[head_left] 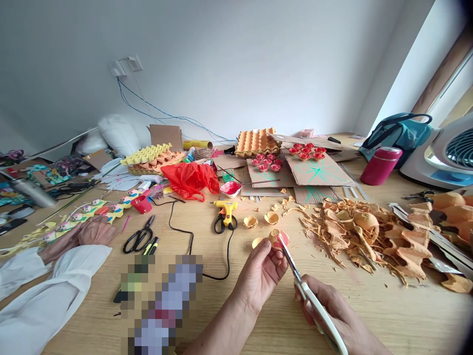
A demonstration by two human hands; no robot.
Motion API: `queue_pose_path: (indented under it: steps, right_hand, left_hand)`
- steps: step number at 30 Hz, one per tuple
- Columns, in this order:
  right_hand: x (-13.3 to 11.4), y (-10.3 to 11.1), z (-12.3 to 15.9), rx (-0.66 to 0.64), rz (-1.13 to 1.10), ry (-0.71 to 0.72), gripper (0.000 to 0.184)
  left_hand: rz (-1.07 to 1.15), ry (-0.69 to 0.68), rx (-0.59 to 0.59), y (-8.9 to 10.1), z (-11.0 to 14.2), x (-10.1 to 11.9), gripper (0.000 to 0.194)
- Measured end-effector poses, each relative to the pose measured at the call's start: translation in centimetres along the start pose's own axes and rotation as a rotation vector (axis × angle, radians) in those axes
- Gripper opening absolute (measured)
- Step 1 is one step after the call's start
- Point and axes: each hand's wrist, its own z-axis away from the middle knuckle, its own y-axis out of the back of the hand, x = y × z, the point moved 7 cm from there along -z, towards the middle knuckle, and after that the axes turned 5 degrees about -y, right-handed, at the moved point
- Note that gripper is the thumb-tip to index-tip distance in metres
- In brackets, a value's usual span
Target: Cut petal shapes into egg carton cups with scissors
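Between the fingertips of my left hand (254, 281) is a small orange egg-carton cup (274, 237). My right hand (334, 305) grips white-handled scissors (320, 315), whose blades reach up to the cup's edge. Something round and pink shows just behind the blade tips; I cannot tell whether it is part of the held piece. A pale yellow cup (256, 242) lies by my left fingertips, partly hidden. Just beyond stand two petal-edged cups, one at left (250, 222) and one at right (271, 218).
A yellow glue gun (226, 209) with a black cord stands ahead. Carton scraps (332, 231) are heaped at right, near a pink bottle (381, 166). Red flowers lie on cardboard (328, 172) behind. At left are black scissors (137, 240) and another person's hands (96, 230).
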Motion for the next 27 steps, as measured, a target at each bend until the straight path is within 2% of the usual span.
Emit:
queue_pose_path:
  steps: [6,12,15,19,22,27]
  right_hand:
    - [0.2,0.4,-0.2,0.072,0.059,0.043,0.040]
    - [0.3,0.3,0.0,0.078,0.084,0.045,0.042]
    - [0.3,0.3,-0.1,0.100,0.109,0.062,0.042]
    - [0.4,0.3,-0.2,0.110,0.125,0.076,0.040]
    - [0.3,0.3,-0.2,0.110,0.155,0.080,0.039]
    - [-0.4,0.2,0.1,0.125,0.220,0.103,0.040]
  left_hand:
    - [0.015,0.030,0.054,0.1,0.1,-0.2,0.014]
    - [-0.023,0.023,0.060,0.1,0.2,-0.1,0.020]
    - [-0.089,-0.034,0.014,-0.2,0.3,0.1,0.028]
    - [-0.327,-0.130,-0.052,-1.2,0.9,0.3,0.033]
    - [-0.447,-0.189,-0.010,-1.7,1.2,0.4,0.035]
    - [-0.491,-0.268,0.038,-1.9,1.5,0.6,0.033]
